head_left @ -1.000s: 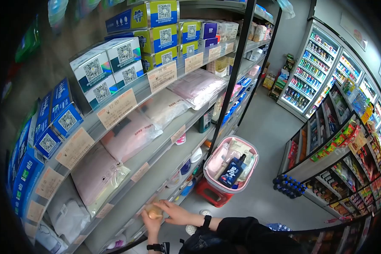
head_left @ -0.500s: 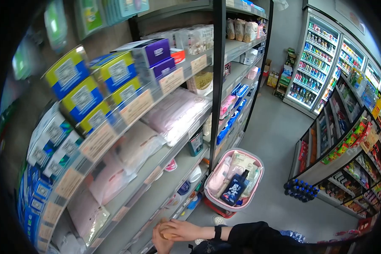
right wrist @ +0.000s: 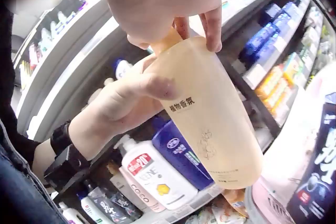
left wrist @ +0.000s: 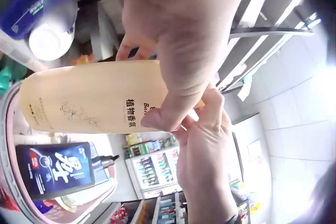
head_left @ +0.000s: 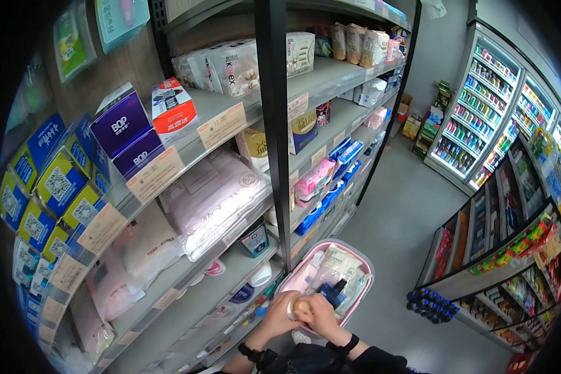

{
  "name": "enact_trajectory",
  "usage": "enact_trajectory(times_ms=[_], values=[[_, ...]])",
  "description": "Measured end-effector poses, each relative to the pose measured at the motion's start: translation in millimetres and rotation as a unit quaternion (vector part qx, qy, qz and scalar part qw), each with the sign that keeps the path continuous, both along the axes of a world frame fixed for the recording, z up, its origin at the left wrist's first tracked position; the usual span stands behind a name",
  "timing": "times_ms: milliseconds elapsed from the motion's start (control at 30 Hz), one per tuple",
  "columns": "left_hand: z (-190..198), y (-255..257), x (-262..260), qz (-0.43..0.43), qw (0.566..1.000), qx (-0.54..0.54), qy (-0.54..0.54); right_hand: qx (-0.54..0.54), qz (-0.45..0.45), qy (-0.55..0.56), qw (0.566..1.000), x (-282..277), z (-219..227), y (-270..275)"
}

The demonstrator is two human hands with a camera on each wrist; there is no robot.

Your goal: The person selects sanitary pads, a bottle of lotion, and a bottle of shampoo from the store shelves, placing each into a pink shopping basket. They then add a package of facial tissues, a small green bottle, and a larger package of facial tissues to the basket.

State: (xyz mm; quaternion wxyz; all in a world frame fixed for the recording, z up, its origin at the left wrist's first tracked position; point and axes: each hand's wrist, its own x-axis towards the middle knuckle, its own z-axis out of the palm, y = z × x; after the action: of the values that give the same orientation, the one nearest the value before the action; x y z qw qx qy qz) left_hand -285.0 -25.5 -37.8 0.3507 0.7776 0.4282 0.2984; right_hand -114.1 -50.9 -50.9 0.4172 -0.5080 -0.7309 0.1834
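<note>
A cream-coloured pump bottle [left wrist: 94,95] with dark Chinese lettering is held between both hands, over the near side of the basket. My left hand [head_left: 277,318] grips its body near the shoulder, thumb across the lettering in the left wrist view. At the orange-tan top [right wrist: 167,43], my right hand [head_left: 321,313] has its fingers curled round it; part of that top is hidden by the fingers. Tilted in the right wrist view, the bottle has its base pointing down and right. Below it, a dark blue pump bottle [left wrist: 55,169] lies in the pink-and-white basket [head_left: 369,274].
Shelves [head_left: 212,274] with packs and boxes run along the left. White bottles [right wrist: 157,174] line a low shelf. Right of the aisle floor [head_left: 399,224] stands a snack rack [head_left: 498,230], with dark bottles [head_left: 431,305] at its foot and drinks fridges [head_left: 474,112] behind.
Both hands have carried the cream bottle rightward from beside the lower shelf to over the basket. The head view has shifted along the shelves.
</note>
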Motion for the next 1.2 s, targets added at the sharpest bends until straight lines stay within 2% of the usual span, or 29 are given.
enact_trajectory(times_ms=[33,100,167,233,300,367,433,500,567,633,667,733,767,833,867,933,967,1033,1100,1200], values=[[-8,8,10,0.007,1.000,0.001,-0.004,0.001,0.007,-0.004,1.000,9,-9,4],[-29,19,27,-0.041,0.997,-0.065,-0.012,-0.058,-0.053,0.055,0.995,23,-25,12],[-67,19,34,-0.023,0.998,-0.054,0.009,-0.083,-0.042,0.046,0.995,33,-51,20],[-89,14,32,0.016,0.992,-0.125,-0.004,-0.175,-0.135,0.142,0.965,44,-86,34],[-109,4,17,0.049,0.989,-0.137,-0.010,-0.238,-0.159,0.089,0.954,57,-107,56],[-118,-12,-7,0.052,0.972,-0.227,-0.011,-0.207,-0.136,0.012,0.969,64,-130,78],[-122,-38,-31,0.116,0.959,-0.251,-0.057,-0.252,-0.122,-0.050,0.959,63,-143,97],[-128,-67,-60,0.171,0.956,-0.238,-0.002,-0.270,-0.145,-0.063,0.950,53,-144,106],[-151,-101,-94,0.201,0.951,-0.234,-0.016,-0.242,-0.161,-0.084,0.953,50,-154,109],[-159,-136,-123,0.263,0.946,-0.177,0.071,-0.229,-0.176,-0.066,0.955,49,-164,108],[-170,-154,-138,0.272,0.943,-0.181,0.069,-0.224,-0.173,-0.062,0.957,49,-165,106],[-193,-187,-163,0.392,0.896,-0.208,-0.009,-0.236,-0.169,-0.062,0.955,49,-166,107],[-182,-197,-169,0.396,0.894,-0.210,-0.014,-0.246,-0.174,-0.058,0.952,49,-166,106],[-159,-213,-180,0.499,0.844,-0.198,-0.011,-0.234,-0.169,-0.077,0.954,51,-169,107],[-155,-219,-186,0.501,0.842,-0.200,-0.019,-0.237,-0.160,-0.070,0.956,55,-175,109],[-152,-232,-198,0.542,0.809,-0.223,-0.045,-0.263,-0.142,-0.060,0.952,61,-178,108],[-153,-238,-203,0.543,0.807,-0.226,-0.050,-0.263,-0.141,-0.066,0.952,60,-176,102],[-153,-251,-213,0.541,0.817,-0.184,-0.074,-0.187,-0.147,-0.047,0.970,53,-171,87],[-151,-266,-223,0.537,0.818,-0.187,-0.086,-0.198,-0.154,-0.055,0.966,45,-164,62],[-142,-295,-237,0.533,0.824,-0.166,-0.095,-0.212,-0.075,-0.103,0.969,29,-156,19]])
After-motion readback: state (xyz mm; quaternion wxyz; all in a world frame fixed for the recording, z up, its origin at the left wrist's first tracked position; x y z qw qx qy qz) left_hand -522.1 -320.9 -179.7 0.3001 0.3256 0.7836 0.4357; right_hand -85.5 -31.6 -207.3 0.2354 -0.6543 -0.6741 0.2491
